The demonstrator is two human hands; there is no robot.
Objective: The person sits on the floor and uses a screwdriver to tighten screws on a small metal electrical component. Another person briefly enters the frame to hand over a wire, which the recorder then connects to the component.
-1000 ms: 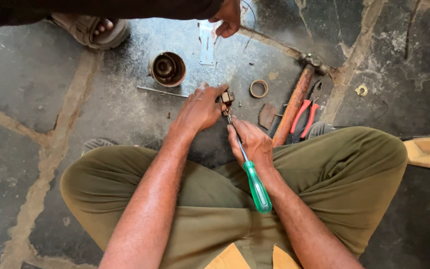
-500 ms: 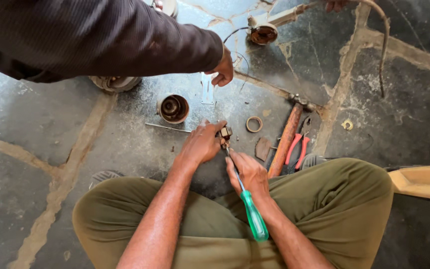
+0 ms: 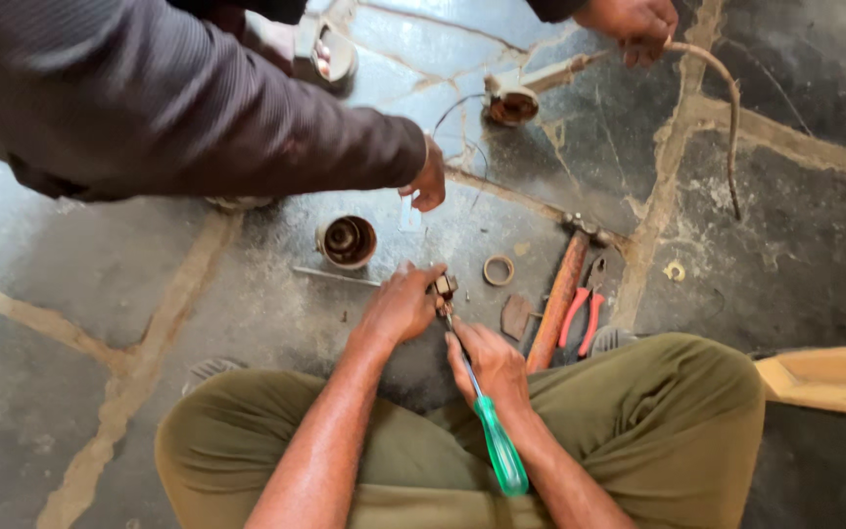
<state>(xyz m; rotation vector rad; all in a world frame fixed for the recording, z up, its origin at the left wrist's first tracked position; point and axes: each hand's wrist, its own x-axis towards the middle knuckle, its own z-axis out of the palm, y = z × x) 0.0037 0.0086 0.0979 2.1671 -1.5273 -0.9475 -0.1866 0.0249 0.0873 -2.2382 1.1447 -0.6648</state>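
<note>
Cracked grey stone floor (image 3: 198, 294) spreads under crossed legs in olive trousers. Left hand (image 3: 399, 309) pinches a small metal part (image 3: 443, 286) just above the floor; right hand (image 3: 490, 364) grips a green-handled screwdriver (image 3: 497, 449), tip at that part. Red pliers (image 3: 580, 318) lie nearby.

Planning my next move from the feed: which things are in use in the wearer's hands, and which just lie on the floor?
In hand:
left hand pinching a small metal part
right hand gripping a green-handled screwdriver

Lying about:
red-handled pliers
wooden-handled hammer
metal ring
round metal cup
</note>
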